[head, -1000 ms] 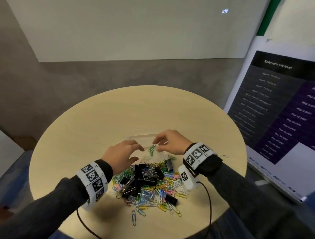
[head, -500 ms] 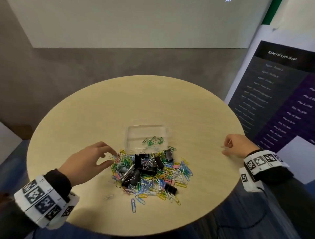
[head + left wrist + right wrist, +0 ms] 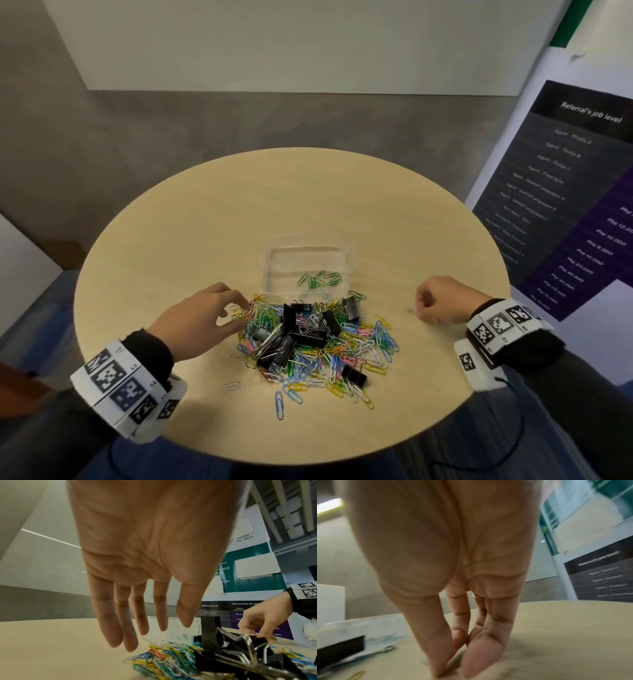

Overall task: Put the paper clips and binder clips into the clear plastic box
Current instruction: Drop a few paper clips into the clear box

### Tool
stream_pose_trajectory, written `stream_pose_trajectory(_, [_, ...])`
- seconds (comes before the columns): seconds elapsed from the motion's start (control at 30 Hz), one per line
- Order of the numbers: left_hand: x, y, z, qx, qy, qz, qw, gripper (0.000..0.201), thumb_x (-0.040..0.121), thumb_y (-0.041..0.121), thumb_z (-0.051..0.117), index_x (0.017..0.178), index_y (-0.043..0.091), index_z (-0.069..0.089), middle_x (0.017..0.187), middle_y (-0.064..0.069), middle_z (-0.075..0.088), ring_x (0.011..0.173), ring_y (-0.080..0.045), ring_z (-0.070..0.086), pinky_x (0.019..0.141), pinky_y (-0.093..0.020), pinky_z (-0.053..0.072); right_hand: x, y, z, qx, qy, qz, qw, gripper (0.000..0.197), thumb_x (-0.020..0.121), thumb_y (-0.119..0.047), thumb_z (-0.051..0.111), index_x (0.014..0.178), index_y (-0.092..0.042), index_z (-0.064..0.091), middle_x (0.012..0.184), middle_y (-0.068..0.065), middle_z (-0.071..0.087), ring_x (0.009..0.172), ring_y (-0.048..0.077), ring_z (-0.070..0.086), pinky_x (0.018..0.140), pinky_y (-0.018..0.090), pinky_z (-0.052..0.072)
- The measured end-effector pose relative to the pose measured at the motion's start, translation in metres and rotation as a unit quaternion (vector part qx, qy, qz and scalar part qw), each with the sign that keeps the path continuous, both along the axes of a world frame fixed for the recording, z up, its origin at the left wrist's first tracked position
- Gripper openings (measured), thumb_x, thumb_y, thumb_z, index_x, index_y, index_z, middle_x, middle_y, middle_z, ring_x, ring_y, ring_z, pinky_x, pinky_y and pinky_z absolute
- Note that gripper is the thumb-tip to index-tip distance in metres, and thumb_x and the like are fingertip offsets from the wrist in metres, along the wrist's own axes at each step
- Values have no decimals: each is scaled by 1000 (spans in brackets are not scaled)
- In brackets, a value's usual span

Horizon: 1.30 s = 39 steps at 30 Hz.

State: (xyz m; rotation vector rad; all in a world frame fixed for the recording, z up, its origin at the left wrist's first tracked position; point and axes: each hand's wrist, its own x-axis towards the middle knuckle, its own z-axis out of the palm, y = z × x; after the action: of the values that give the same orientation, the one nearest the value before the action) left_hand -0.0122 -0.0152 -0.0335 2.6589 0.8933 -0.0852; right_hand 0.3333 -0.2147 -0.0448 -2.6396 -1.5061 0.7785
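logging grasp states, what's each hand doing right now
Left hand: open, fingers at the clip pile, holding nothing.
Right hand: fingertips pinched at a stray paper clip; grip unclear.

Matt pale wood-grain table (image 3: 191, 219), clear glossy plastic box (image 3: 274, 274) near its middle, glossy coloured coated-wire paper clips (image 3: 346, 346), matt black binder clips (image 3: 352, 307) with shiny bare-metal wire handles, dark cloth sleeves (image 3: 534, 346), glossy printed poster (image 3: 561, 192) past the right edge

- The person is wearing dark sleeves (image 3: 48, 442).
- White wristbands (image 3: 116, 380) carrying black square-patterned markers are wrapping both wrists.
- A thin black cable (image 3: 513, 435) is trailing from the right band.
- A ring (image 3: 476, 595) is showing on one finger.
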Motion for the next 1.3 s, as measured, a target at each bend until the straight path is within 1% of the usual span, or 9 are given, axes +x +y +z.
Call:
stream_pose_trajectory(0.13, [2, 2, -1, -10, 9, 8, 1000, 29, 90, 49, 52, 116, 38, 54, 116, 13, 49, 98, -5, 59, 82, -28, 50, -18, 20, 9, 0, 19, 21, 1000, 18, 82, -7, 53, 67, -17, 56, 70, 0, 61, 58, 10, 57, 54, 19, 43])
stream_pose_trajectory(0.3, [6, 11, -5, -39, 19, 25, 999, 41, 88, 43, 58, 127, 29, 50, 122, 6, 50, 98, -10, 60, 85, -29, 50, -38, 49, 31, 203, 135, -4, 970, 15, 84, -5, 60, 72, -13, 60, 62, 0, 63, 48, 1, 58, 55, 20, 46])
stream_pose_trajectory(0.4, [13, 15, -10, -69, 27, 29, 997, 60, 86, 41, 63, 137, 23, 39, 125, 2, 47, 98, -14, 60, 89, -30, 49, -50, 65, 31, 276, 169, -17, 946, 5, 84, -9, 66, 85, -12, 61, 69, 0, 64, 56, 11, 63, 55, 26, 50])
stream_pose_trajectory(0.5, [15, 18, -15, -84, 41, 25, 995, 74, 84, 44, 65, 144, 20, 29, 128, -1, 43, 102, -17, 58, 92, -30, 47, -45, 67, 22, 196, 123, -20, 973, 24, 85, -16, 67, 106, -12, 55, 91, 3, 64, 65, 17, 64, 62, 28, 54])
stream_pose_trajectory(0.63, [17, 23, -18, -96, 51, 10, 994, 79, 83, 43, 66, 147, 19, 25, 128, -3, 39, 107, -19, 54, 96, -30, 45, -39, 60, 6, 76, 70, 55, 993, 49, 83, -21, 69, 128, -18, 51, 112, 0, 56, 85, 14, 58, 80, 26, 47])
stream_pose_trajectory(0.73, [21, 24, -18, -90, 63, -9, 994, 72, 83, 41, 67, 143, 22, 32, 126, -2, 38, 110, -18, 52, 96, -28, 44, -46, 58, -1, 65, 96, 94, 989, 46, 77, -22, 75, 119, -21, 58, 106, -6, 51, 83, 9, 56, 80, 25, 46])
stream_pose_trajectory(0.9, [31, 23, -17, -71, 54, -16, 996, 50, 82, 31, 70, 125, 19, 49, 110, 3, 39, 99, -17, 53, 86, -23, 43, -54, 56, -7, 80, 78, 124, 986, 24, 76, -18, 76, 93, -17, 60, 80, -8, 54, 68, 6, 50, 61, 17, 39])
stream_pose_trajectory(1.17, [38, 23, -14, -26, 43, -21, 999, 25, 85, 22, 66, 107, 12, 59, 94, 1, 52, 80, -15, 46, 64, -22, 35, -48, 49, -9, 74, 33, 104, 991, 20, 82, -14, 66, 70, -27, 57, 71, -10, 58, 67, 9, 57, 61, 18, 42])
stream_pose_trajectory(1.3, [36, 25, -17, -47, 34, -9, 998, 21, 87, 21, 65, 104, 9, 62, 96, -3, 60, 80, -17, 51, 60, -10, 34, -42, 47, 9, 95, 83, 65, 990, 18, 85, -12, 63, 72, -23, 58, 63, -7, 61, 57, 7, 58, 64, 21, 47])
